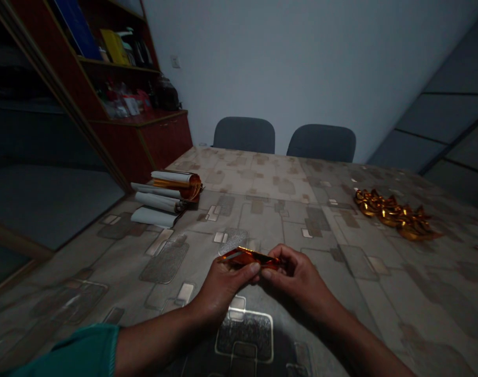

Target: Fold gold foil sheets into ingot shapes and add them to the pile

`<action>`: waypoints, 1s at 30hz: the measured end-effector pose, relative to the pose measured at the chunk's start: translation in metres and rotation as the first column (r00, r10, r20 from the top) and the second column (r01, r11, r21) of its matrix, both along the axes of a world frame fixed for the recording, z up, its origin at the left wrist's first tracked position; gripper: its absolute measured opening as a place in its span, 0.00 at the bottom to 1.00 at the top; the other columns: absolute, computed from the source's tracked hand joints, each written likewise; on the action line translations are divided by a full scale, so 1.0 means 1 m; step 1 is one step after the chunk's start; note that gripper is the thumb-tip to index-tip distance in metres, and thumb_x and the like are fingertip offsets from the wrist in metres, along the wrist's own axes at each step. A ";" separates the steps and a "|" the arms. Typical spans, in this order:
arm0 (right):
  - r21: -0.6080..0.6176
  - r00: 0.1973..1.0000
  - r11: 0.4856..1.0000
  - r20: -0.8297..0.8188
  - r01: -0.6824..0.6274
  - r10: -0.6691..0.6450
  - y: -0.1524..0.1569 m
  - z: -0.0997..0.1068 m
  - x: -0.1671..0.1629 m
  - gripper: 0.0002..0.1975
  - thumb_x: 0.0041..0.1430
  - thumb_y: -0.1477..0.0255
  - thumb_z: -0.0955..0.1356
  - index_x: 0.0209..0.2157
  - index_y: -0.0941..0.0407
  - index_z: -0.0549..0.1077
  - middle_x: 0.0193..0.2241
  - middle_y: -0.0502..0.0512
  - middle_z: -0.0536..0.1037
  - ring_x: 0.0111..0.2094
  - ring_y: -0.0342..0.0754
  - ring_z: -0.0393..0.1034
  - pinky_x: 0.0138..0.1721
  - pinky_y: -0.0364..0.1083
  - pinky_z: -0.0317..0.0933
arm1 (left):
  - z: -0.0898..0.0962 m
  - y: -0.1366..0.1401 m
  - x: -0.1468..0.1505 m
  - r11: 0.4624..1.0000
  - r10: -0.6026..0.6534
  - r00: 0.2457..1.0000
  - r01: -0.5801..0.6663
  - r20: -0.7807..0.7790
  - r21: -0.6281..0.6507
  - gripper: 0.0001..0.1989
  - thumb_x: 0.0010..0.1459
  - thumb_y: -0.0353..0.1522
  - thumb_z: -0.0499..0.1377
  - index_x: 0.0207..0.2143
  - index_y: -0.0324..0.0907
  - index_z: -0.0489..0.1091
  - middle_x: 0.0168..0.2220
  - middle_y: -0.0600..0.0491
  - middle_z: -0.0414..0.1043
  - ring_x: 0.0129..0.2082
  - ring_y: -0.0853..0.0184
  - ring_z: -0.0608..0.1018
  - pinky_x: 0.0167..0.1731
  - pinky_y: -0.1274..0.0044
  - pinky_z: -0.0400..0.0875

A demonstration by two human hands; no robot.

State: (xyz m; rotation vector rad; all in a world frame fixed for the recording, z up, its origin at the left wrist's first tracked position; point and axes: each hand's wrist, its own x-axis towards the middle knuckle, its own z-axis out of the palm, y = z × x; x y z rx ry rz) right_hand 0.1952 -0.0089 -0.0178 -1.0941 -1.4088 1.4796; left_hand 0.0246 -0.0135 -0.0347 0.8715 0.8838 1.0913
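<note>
A piece of shiny gold foil paper [249,255], partly folded, is held between both hands just above the patterned tablecloth [262,209]. My left hand [226,283] pinches its left part, thumb on the near side. On its right part, my right hand [296,272] grips with the thumb and curled fingers. The two thumbs almost meet at the middle of the paper. Fingers hide much of its lower edge. To the right on the table stand several folded gold paper ingots [396,213] in a cluster. A stack of curled gold-and-white paper sheets [160,201] lies at the left.
Two grey chairs [244,134] stand at the far edge of the table, before a pale wall [301,63]. A red-brown cabinet [160,141] with shelves of assorted items is at the back left. The room is dim.
</note>
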 end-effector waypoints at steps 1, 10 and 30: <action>-0.008 1.000 1.000 -0.005 -0.002 0.002 0.000 0.001 -0.001 0.11 0.49 0.67 0.73 0.27 0.54 0.68 0.21 0.47 0.69 0.23 0.43 0.61 0.25 0.44 0.53 | 0.000 0.000 -0.001 1.000 0.001 1.000 0.000 -0.030 0.015 0.10 0.49 0.36 0.71 0.27 0.38 0.77 0.24 0.55 0.75 0.27 0.70 0.74 0.32 0.80 0.69; -0.042 0.999 0.998 0.007 0.043 -0.043 0.003 0.001 0.009 0.12 0.47 0.67 0.75 0.26 0.56 0.68 0.21 0.46 0.69 0.22 0.40 0.60 0.23 0.42 0.51 | 0.004 0.003 -0.005 0.995 -0.091 0.996 0.091 0.005 -0.035 0.15 0.47 0.34 0.72 0.36 0.37 0.77 0.29 0.51 0.78 0.29 0.69 0.78 0.34 0.79 0.74; 0.034 0.999 0.999 -0.025 -0.037 0.038 0.000 0.002 0.010 0.10 0.54 0.65 0.74 0.32 0.58 0.78 0.28 0.55 0.80 0.28 0.45 0.70 0.29 0.44 0.60 | 0.009 0.001 -0.004 0.998 -0.013 0.994 0.020 -0.106 0.063 0.11 0.49 0.33 0.70 0.31 0.36 0.75 0.26 0.51 0.80 0.27 0.70 0.79 0.31 0.81 0.72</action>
